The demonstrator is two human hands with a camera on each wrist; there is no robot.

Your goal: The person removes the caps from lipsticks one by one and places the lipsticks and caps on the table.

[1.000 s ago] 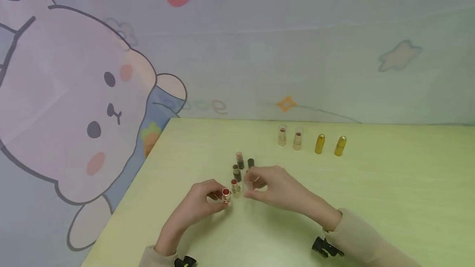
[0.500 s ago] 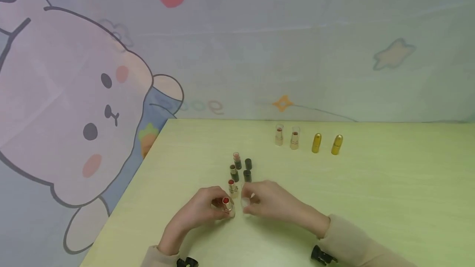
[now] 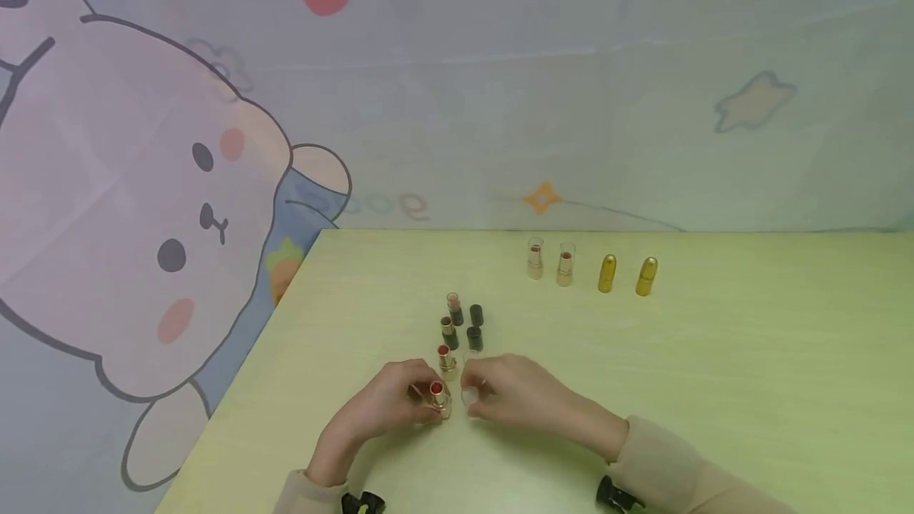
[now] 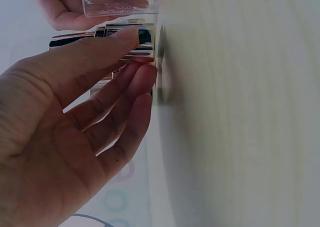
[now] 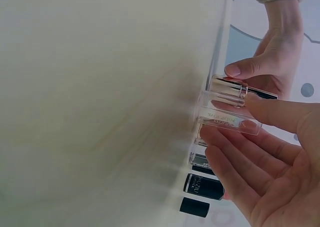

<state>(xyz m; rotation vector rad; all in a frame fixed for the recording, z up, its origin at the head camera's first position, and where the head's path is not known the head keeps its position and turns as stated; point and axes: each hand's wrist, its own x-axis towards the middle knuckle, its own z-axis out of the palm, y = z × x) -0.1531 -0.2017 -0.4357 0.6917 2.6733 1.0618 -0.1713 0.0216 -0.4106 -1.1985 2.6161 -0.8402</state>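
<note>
My left hand (image 3: pixel 389 397) pinches an uncapped red lipstick (image 3: pixel 438 396) by its shiny gold base, between thumb and fingers. It stands upright, its base right at the tabletop in the left wrist view. Just to its right, my right hand (image 3: pixel 520 393) holds a clear cap (image 5: pixel 227 118), mouth end close to the table. Behind the held lipstick is another red one with a gold base (image 3: pixel 446 363). Beyond that stand two open lipsticks with dark bases, a darker one (image 3: pixel 449 333) and a pink one (image 3: pixel 455 309). Two black caps, a near one (image 3: pixel 474 339) and a far one (image 3: pixel 476 314), stand beside them.
Farther back on the pale yellow table (image 3: pixel 757 355) stand two lipsticks under clear caps, one left (image 3: pixel 535 259) and one right (image 3: pixel 565 265). Two gold bullet-shaped tubes (image 3: pixel 607 274) are right of them. A printed cloth (image 3: pixel 457 101) hangs behind the table.
Both hands have come nearer the body, the left with the red lipstick and the right with the clear cap. Black caps that the right hand covered now show.
</note>
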